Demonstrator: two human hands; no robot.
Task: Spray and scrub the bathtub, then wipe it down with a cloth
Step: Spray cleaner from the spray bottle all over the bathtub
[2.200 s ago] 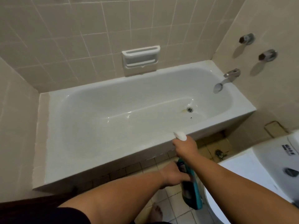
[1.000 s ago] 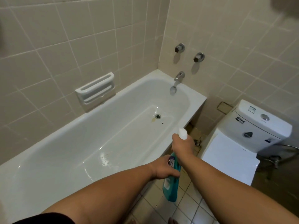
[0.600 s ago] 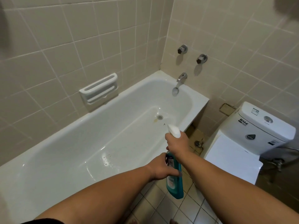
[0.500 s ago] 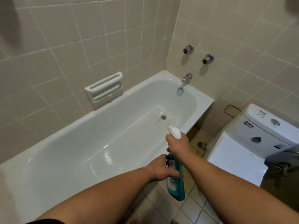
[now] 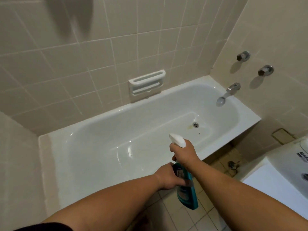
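Note:
A white bathtub [image 5: 93,164] fills the middle of the view, with its drain [image 5: 195,124] near the right end and a yellowish stain beside it. I hold a teal spray bottle [image 5: 187,195] with a white trigger head [image 5: 177,140] over the tub's near rim. My right hand [image 5: 184,153] grips the bottle's neck under the trigger head, nozzle pointing left into the tub. My left hand [image 5: 168,178] holds the bottle's body from the left side. No cloth or scrubber is in sight.
A metal spout [image 5: 228,92] and two wall taps [image 5: 243,56] [image 5: 265,70] sit on the right tiled wall. A white soap holder [image 5: 146,85] hangs on the back wall. A toilet cistern [image 5: 293,162] stands at the right, with tiled floor [image 5: 205,217] below.
My view has swung left, so more of the tub's left end shows and the toilet has slid to the right edge. The nozzle has turned leftward. Both hands keep their hold on the bottle.

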